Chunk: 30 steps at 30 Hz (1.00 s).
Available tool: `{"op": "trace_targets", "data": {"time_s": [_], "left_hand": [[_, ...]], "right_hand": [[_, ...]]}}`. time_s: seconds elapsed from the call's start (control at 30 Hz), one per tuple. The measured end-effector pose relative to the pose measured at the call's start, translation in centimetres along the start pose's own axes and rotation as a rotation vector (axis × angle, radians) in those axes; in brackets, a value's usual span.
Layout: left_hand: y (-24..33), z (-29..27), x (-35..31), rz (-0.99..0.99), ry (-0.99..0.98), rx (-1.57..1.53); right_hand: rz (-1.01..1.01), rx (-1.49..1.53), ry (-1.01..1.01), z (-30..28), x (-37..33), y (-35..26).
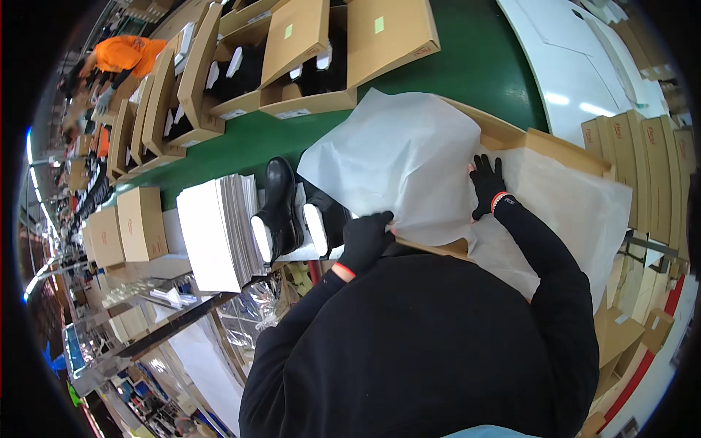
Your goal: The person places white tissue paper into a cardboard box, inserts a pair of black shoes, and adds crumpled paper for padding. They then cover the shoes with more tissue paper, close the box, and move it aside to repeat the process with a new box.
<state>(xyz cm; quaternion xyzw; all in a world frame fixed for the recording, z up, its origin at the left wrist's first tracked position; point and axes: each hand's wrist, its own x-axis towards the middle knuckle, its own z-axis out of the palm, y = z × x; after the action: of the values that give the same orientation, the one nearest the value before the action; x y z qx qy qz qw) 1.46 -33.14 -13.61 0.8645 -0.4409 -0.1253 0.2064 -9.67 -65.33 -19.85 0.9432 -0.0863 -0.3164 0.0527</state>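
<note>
White tissue paper [398, 153] spreads over an open cardboard shoebox [569, 151] in front of me, and another part of it [569, 208] drapes out over the right side. My left hand [367, 239], in a black glove, is closed on the paper's near edge, thumb and fingers together. With fingers spread, my right hand [485, 186], also gloved in black, lies flat on the paper at the box's middle. Left of the box stand two black ankle boots, one [280, 204] in full view and the other [327, 219] partly behind the paper. Paper hides most of the box's inside.
Open shoeboxes [310, 102] with black boots line the green work surface [482, 44]. A stack of white sheets [215, 230] stands left of the boots. Closed boxes [142, 223] sit farther left; more boxes [634, 168] stand upright at right. A co-worker in orange [128, 55] is far left.
</note>
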Motion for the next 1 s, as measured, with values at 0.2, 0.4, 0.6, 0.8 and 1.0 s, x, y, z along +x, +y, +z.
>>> {"op": "trace_targets", "data": {"time_s": [0.2, 0.4, 0.6, 0.8, 1.0], "left_hand": [[-1.1, -3.5, 4.5, 0.131, 0.29, 0.015], [-1.9, -0.5, 3.5, 0.143, 0.044, -0.091], [-1.5, 0.0, 2.6, 0.113, 0.079, -0.125], [-0.3, -0.8, -0.2, 0.05, -0.021, -0.202], [-8.5, -9.8, -8.0, -0.317, 0.606, -0.289]], "right_hand": [[0.046, 0.001, 0.094, -0.8, 2.3, 0.7], [0.199, -0.17, 0.081, -2.2, 1.7, 1.6], [0.081, 0.245, 0.124, -2.4, 1.4, -1.2], [0.136, 0.158, 0.152, -0.3, 1.1, -3.8], [0.189, 0.131, 0.006, -0.2, -0.9, -5.7]]}}
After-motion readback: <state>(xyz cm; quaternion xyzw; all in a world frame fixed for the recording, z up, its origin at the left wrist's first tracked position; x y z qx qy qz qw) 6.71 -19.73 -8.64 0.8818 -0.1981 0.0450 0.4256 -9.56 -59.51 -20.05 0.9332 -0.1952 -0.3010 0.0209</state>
